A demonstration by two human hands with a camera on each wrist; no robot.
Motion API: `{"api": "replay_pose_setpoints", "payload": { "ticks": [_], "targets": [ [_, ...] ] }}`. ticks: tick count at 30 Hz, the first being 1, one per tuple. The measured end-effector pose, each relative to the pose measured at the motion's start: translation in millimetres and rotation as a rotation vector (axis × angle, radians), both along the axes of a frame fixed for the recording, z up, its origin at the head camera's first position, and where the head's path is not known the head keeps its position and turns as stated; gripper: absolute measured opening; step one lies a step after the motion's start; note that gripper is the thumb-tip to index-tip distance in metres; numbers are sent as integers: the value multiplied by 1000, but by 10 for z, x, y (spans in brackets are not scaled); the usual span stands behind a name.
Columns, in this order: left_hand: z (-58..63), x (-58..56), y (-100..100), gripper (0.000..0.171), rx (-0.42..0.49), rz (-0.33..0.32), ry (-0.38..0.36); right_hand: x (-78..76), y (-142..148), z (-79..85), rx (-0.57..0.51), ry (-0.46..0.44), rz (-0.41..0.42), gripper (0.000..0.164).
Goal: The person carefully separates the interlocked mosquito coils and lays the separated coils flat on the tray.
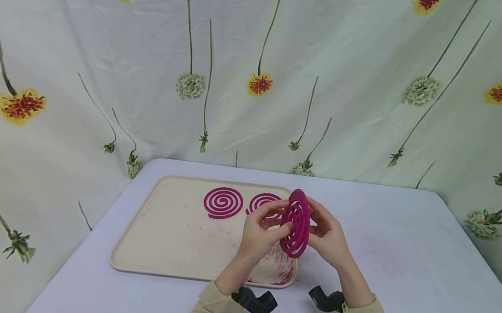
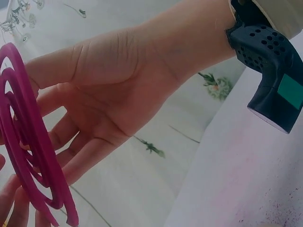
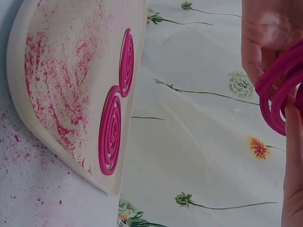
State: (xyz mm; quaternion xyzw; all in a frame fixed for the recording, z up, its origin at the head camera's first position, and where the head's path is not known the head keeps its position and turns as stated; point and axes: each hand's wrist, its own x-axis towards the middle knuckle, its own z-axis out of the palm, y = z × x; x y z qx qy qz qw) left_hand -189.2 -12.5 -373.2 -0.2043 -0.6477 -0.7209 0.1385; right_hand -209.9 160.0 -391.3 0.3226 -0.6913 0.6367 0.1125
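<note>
A magenta spiral coil (image 1: 296,223) stands on edge in the air above the right end of a beige tray (image 1: 161,239). My left hand (image 1: 276,226) pinches its near face with thumb and fingers. From the other side my right hand (image 1: 319,226) grips the coil's rim. In the left wrist view the coil (image 2: 28,142) sits against the left hand (image 2: 109,90), thumb on its top edge. In the right wrist view the right hand (image 3: 267,38) curls round the coil (image 3: 284,90). Two more magenta coils (image 1: 223,202) (image 1: 264,201) lie flat at the tray's far side.
Pink crumbs (image 1: 276,269) lie in the tray's near right corner and on the white table (image 1: 406,269) beside it. A flowered cloth (image 1: 261,74) hangs behind and to the sides. In the right wrist view the tray (image 3: 28,94) holds both flat coils (image 3: 110,137).
</note>
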Motion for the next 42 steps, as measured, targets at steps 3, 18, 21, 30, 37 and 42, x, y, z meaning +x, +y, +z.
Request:
{"api": "replay_pose_setpoints", "payload": {
  "ticks": [3, 18, 21, 30, 37, 42],
  "targets": [
    [103, 76, -5, 36, -24, 16, 10, 2, 9, 3, 9, 0, -13, 63],
    [119, 74, -2, 38, -32, 22, 26, 2, 23, 3, -37, 1, 0, 62],
    [119, 70, -2, 38, -32, 23, 21, 4, 26, 4, -56, -5, 10, 61],
    [146, 63, -30, 39, -53, 39, -8, -2, 44, 3, -53, -15, -4, 57],
    [153, 47, -71, 40, -48, 33, -62, -6, 54, 10, -8, -20, -49, 57],
    [153, 45, -80, 37, -74, 9, -70, -8, 54, 7, 17, -19, -76, 57]
  ]
}}
